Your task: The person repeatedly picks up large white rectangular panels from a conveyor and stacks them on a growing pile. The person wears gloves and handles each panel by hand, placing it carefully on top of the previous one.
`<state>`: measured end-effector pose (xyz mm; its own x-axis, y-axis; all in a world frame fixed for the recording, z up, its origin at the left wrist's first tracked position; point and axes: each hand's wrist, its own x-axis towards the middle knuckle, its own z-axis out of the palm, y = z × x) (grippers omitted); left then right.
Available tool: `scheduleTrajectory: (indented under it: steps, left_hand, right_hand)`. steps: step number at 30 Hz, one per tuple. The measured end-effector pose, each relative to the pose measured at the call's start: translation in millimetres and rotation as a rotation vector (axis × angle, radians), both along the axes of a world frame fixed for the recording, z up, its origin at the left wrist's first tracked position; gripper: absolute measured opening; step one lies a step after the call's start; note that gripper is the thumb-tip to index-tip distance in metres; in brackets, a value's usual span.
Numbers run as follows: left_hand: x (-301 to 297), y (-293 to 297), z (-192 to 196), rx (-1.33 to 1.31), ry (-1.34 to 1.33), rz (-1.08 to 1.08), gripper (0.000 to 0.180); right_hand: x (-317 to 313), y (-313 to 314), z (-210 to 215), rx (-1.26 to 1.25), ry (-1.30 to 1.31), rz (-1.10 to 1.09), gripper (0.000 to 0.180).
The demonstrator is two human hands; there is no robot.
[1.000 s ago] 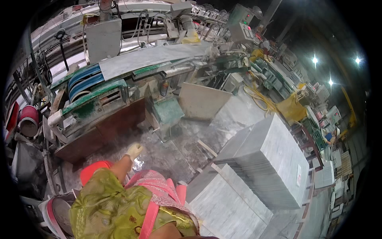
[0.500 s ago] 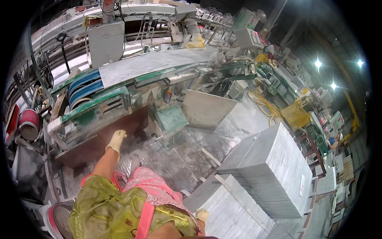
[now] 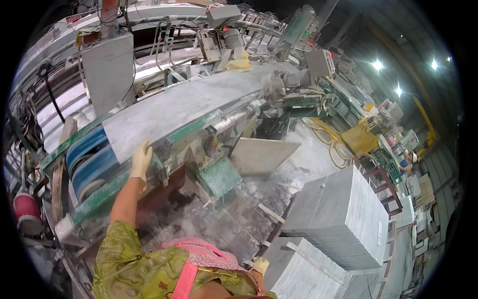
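My left hand (image 3: 141, 162), in a pale glove, reaches to the near edge of a long white-grey stone slab (image 3: 174, 99). Its fingers are stretched out against the slab's edge and hold nothing I can see. The slab lies on a green-framed conveyor with blue belts (image 3: 94, 164) showing at its left end. My right hand (image 3: 260, 265), gloved too, is low beside the near stack of grey stone slabs (image 3: 308, 276). How its fingers are set, and whether they touch the stack, I cannot make out.
A taller slab stack (image 3: 323, 209) stands to the right. A green metal box (image 3: 220, 177) and a leaning stone panel (image 3: 264, 155) are below the conveyor. A yellow hose (image 3: 331, 139) lies coiled farther off. A person in a white helmet (image 3: 412, 157) is far right.
My left hand has risen from below the conveyor to the slab's edge, its fingers going from curled to stretched. The view has shifted, and my right hand stays near the stack.
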<state>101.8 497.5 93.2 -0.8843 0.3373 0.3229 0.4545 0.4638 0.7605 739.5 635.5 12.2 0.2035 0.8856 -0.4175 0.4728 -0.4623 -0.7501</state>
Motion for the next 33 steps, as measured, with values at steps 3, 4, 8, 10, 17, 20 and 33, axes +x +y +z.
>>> scheduleTrajectory:
  steps: [3,4,8,10,17,20,33]
  left_hand:
    - [-27.1,-2.4,19.0,-0.502,0.256,0.093,0.046]
    - [-38.3,-5.1,13.3,-0.543,0.265,0.105,0.046]
    - [-68.7,-11.4,-19.6,-0.612,0.447,0.121,0.049]
    - [-49.2,7.3,13.8,-0.807,0.321,0.103,0.049]
    - [-54.8,-5.6,-6.3,-0.804,0.453,0.138,0.048]
    - [-63.4,-6.0,6.3,-0.809,0.435,0.123,0.048]
    - [-56.4,-15.4,-9.1,-0.683,0.337,0.221,0.048]
  right_hand:
    - [-65.2,1.9,40.0,0.053,-0.015,0.120,0.032]
    - [-87.4,-0.9,58.4,0.069,0.017,0.112,0.033]
    - [-131.6,-7.1,78.2,0.164,0.062,0.096,0.039]
    - [-116.8,-3.6,35.2,0.166,0.071,0.046,0.032]
    - [-123.1,-18.5,16.0,0.109,-0.351,0.167,0.043]
    - [-143.6,-20.8,32.0,0.124,-0.336,0.063,0.040]
    - [-103.6,-20.6,-54.4,-0.015,-0.349,0.116,0.033]
